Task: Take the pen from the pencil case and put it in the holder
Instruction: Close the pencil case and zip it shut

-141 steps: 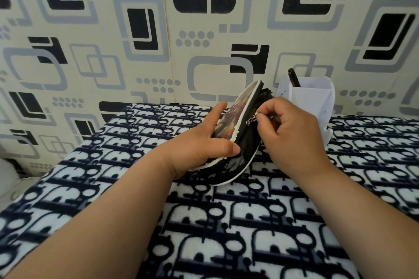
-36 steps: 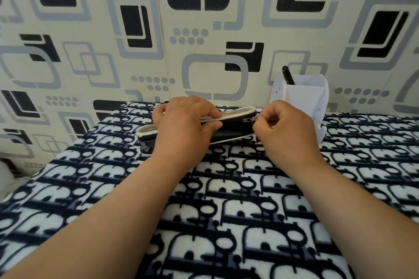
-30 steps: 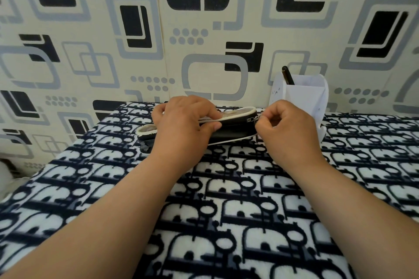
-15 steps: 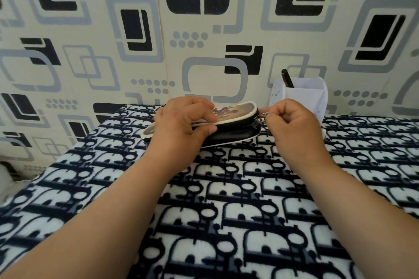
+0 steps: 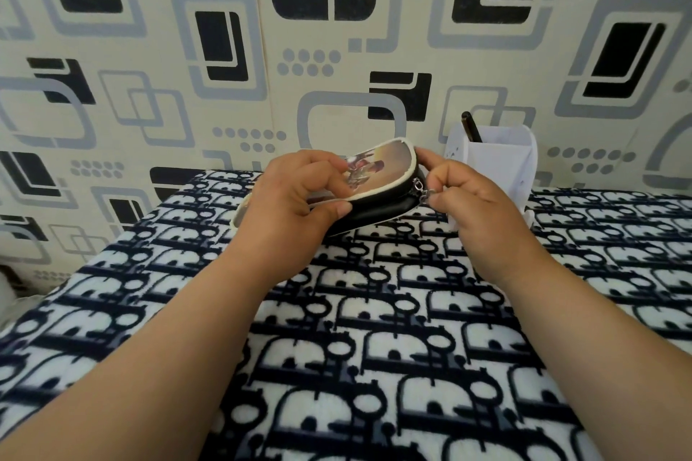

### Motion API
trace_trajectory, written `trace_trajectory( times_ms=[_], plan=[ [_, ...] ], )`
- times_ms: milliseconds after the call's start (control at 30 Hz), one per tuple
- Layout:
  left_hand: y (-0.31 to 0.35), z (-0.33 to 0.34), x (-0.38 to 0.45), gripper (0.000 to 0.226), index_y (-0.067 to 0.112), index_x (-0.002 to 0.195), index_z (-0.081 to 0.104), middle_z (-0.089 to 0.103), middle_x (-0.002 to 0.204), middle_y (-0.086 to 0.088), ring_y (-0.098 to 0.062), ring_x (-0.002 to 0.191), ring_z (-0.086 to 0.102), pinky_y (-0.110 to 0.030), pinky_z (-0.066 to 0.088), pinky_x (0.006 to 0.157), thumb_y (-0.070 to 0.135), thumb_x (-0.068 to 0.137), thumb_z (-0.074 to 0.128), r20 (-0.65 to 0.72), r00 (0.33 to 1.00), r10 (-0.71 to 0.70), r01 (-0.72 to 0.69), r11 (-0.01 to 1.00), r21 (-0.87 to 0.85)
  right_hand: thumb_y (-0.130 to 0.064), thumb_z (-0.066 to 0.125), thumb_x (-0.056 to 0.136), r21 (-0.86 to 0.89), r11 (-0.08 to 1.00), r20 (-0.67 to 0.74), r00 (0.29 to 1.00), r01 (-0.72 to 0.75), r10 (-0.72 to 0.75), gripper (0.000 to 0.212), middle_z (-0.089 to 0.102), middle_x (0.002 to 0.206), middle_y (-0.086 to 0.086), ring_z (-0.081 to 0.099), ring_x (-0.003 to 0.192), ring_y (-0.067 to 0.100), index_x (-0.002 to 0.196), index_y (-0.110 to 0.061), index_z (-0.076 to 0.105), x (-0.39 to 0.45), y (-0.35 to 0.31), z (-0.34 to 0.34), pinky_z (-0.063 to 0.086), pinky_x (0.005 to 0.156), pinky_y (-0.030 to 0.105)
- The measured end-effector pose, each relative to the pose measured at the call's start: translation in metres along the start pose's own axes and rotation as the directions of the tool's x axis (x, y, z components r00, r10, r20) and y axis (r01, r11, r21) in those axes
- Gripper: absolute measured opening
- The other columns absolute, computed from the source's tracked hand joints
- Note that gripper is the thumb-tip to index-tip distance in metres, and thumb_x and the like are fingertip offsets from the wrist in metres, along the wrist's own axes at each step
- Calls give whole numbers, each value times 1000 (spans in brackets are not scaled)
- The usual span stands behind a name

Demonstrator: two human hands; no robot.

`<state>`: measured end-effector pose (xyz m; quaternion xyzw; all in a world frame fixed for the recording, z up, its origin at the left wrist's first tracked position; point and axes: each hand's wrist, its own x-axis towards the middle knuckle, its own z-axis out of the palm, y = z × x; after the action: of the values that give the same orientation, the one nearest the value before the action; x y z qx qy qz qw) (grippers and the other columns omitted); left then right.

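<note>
A black pencil case with white piping and a printed picture on its top face is held just above the patterned cloth. My left hand grips its left half, thumb underneath. My right hand pinches the metal zipper pull at the case's right end. The zipper looks closed and no pen shows in the case. Behind my right hand stands the white holder against the wall, with a dark pen sticking out of its left side.
A black-and-white patterned fleece cloth covers the table. The wall with grey and black geometric wallpaper rises right behind the table. The table's left edge drops off near the lower left.
The case has been tilted so its picture side faces up more, and lifted slightly at the right end. My right hand stays pinched on the zipper pull.
</note>
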<state>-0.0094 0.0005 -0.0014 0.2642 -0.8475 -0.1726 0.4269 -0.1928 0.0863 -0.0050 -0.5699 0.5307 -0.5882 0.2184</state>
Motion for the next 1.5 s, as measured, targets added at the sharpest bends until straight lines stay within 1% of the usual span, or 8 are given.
trace_trajectory(
  times_ms=[200, 367, 567, 767, 1000, 1167, 1300, 1500],
  plan=[
    [1, 0, -1, 38, 43, 72, 52, 52, 106, 27, -3, 111, 44, 4, 22, 84, 8, 79, 66, 48, 999, -12, 17, 996, -87, -19, 43, 66, 72, 994, -38, 996, -76, 79, 19, 55, 77, -2, 50, 77, 16, 50, -26, 51, 2, 9, -3, 36, 76, 33],
    [0, 2, 0, 34, 41, 77, 52, 50, 103, 28, -8, 111, 44, 0, 23, 88, 9, 81, 63, 32, 998, -46, 48, 997, -61, -20, 46, 68, 79, 990, -67, 990, -116, 122, 18, 50, 79, 14, 45, 77, 21, 52, -25, 53, 1, 5, 1, 40, 76, 42],
    [3, 7, 1, 26, 26, 97, 65, 51, 101, 13, -19, 112, 42, -44, 33, 101, 7, 80, 62, -61, 997, -50, 58, 989, 134, -16, 49, 83, -280, 960, -119, 993, -21, -13, 22, 46, 66, -7, 40, 56, -1, 62, -18, 44, -3, 4, 11, 33, 52, 8],
    [19, 12, -3, 26, 35, 97, 66, 55, 104, 14, -16, 108, 49, -53, 34, 99, 36, 71, 62, -15, 1000, 22, -21, 998, 61, -17, 50, 84, -399, 916, -156, 981, 40, -111, 17, 56, 96, -2, 47, 80, 1, 68, -15, 46, -7, 1, 22, 35, 62, 3],
    [19, 16, -2, 17, 26, 89, 72, 54, 98, 19, -14, 104, 50, -55, 35, 97, 25, 72, 73, -87, 996, 14, -10, 999, 51, -19, 52, 84, -440, 894, -125, 981, 81, -150, 17, 54, 79, -4, 46, 61, 5, 68, -16, 47, -10, -3, 25, 37, 54, 10],
    [14, 16, -2, 17, 35, 85, 68, 52, 94, 26, -8, 104, 46, -46, 34, 100, 25, 73, 73, -78, 996, -40, 40, 999, -3, -24, 52, 84, -456, 888, -127, 984, 55, -126, 16, 52, 63, -9, 44, 48, 2, 68, -21, 48, -10, -5, 25, 36, 47, 14],
    [14, 16, -3, 23, 39, 79, 63, 54, 95, 23, -8, 102, 49, -5, 31, 87, 19, 74, 73, -59, 994, -94, 88, 992, -90, -23, 51, 85, -445, 894, -145, 982, 46, -122, 19, 59, 67, -5, 45, 48, 2, 66, -24, 46, -10, -5, 24, 37, 46, 13],
    [12, 16, -3, 36, 45, 69, 58, 57, 95, 22, -5, 101, 53, -4, 35, 84, 13, 74, 72, -53, 988, -144, 131, 971, -197, -23, 51, 86, -447, 894, -178, 977, 25, -116, 18, 54, 61, -8, 47, 50, 2, 68, -22, 47, -8, -2, 21, 37, 44, 11]
  ],
)
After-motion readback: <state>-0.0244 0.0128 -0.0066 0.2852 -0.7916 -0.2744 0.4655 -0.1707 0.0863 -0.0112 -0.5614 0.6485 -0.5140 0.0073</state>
